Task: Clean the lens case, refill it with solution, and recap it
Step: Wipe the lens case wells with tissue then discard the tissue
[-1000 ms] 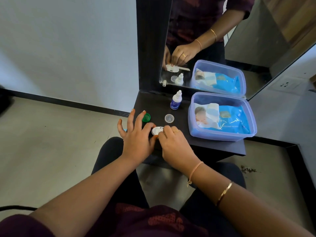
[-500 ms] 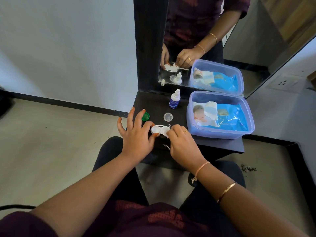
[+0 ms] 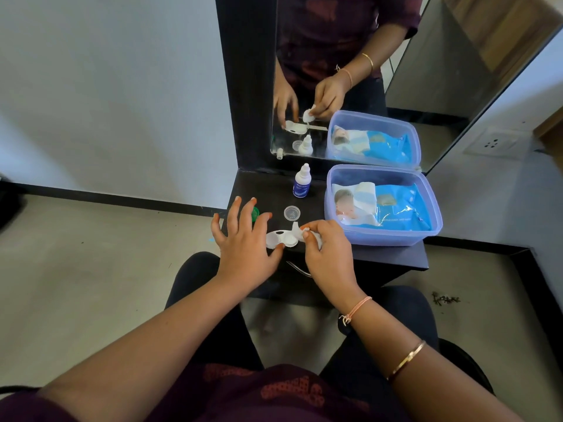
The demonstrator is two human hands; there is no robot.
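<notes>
Near the table's (image 3: 393, 254) front edge, the left grip (image 3: 246, 248) pinches the open lens case (image 3: 281, 240) while the right grip (image 3: 327, 254) clasps a small white piece (image 3: 304, 230) above it; the green cap (image 3: 255, 214) lies aside, so recapping apparently remains.

Bare forearms (image 3: 152, 345) — maroon patterned top (image 3: 274, 391), dark trousers (image 3: 213, 300); right wrist: pink thread band (image 3: 356, 309), gold bangle (image 3: 406, 359).
</notes>
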